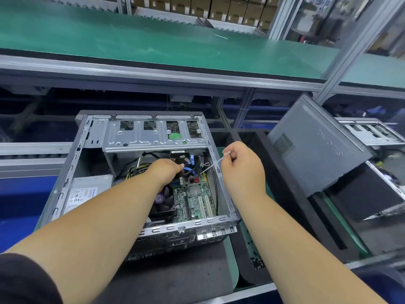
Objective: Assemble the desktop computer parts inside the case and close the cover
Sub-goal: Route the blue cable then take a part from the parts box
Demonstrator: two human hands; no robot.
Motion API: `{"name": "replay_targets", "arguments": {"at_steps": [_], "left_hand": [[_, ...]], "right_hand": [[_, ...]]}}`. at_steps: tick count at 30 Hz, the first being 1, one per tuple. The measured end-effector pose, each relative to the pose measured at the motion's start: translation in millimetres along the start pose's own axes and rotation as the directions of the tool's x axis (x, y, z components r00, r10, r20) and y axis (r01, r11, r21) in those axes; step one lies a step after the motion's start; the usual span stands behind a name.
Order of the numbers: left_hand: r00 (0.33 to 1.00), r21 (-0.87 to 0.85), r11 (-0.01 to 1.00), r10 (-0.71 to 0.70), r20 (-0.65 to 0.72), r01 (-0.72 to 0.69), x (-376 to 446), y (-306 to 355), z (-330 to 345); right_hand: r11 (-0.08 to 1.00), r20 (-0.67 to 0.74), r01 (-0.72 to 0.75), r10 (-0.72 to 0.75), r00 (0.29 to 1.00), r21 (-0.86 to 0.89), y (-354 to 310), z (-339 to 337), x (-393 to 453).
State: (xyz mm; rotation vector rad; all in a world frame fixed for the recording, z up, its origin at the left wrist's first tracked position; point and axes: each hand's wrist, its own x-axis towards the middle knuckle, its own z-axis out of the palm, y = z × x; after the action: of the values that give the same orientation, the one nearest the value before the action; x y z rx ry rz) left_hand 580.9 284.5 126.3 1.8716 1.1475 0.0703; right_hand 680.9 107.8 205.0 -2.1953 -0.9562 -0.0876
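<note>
Factory assembly bench, green mat shelf (153,40) behind, black foam pad underneath; contents listed from the hands outward. Right hand (241,167): fingers curled, pinching the free end of a white cable tie (213,164) and holding it up over the right wall of the case. Left hand (166,172): reaching down inside the case, fingertips closed at the cable bundle (188,170) of blue and black leads; exactly what they pinch is hidden behind the hand. Cable tie: runs taut on a slant from the right hand down toward the bundle. Desktop case (140,172): lying open-side up at centre of the bench, cover off. Within it: motherboard (195,198) along the right, black fan (164,200) partly under the left forearm, power supply (87,194) at the left, metal drive cage (153,132) across the far end. Grey side cover (317,145): propped tilted just right of the case, apart from it. Second chassis (372,132): beyond the cover, partly seen. Step in hand, as judged: cinching loose wiring with the tie, a late stage before closing. Next move likely calls for a steady pull on the tail while the left hand keeps the bundle gathered, then clearing the excess so nothing fouls the fan or cover.
</note>
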Motion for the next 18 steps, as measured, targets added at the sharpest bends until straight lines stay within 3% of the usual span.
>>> {"name": "replay_targets", "arguments": {"at_steps": [4,7,13,18], "left_hand": [[0.996,-0.246,0.966,-0.082,0.019,0.084,3.0,-2.1,-1.4],[0.991,-0.318,0.938,-0.125,0.055,0.136,1.4,-4.0,-5.1],[0.985,-0.231,0.969,-0.054,0.162,0.091,-1.2,0.2,-2.9],[0.976,-0.057,0.997,0.061,0.21,-0.05,-5.1,2.6,-0.8]], "right_hand": [[1.0,-0.024,0.024,-0.024,0.999,-0.017,-3.1,-5.8,1.5],[1.0,-0.003,-0.01,0.01,1.0,0.025,-5.0,-2.7,2.0],[0.993,0.039,-0.079,0.075,0.996,0.087,-4.1,10.2,-1.4],[0.988,0.044,-0.115,0.111,0.993,0.101,0.7,16.2,-2.7]]}}
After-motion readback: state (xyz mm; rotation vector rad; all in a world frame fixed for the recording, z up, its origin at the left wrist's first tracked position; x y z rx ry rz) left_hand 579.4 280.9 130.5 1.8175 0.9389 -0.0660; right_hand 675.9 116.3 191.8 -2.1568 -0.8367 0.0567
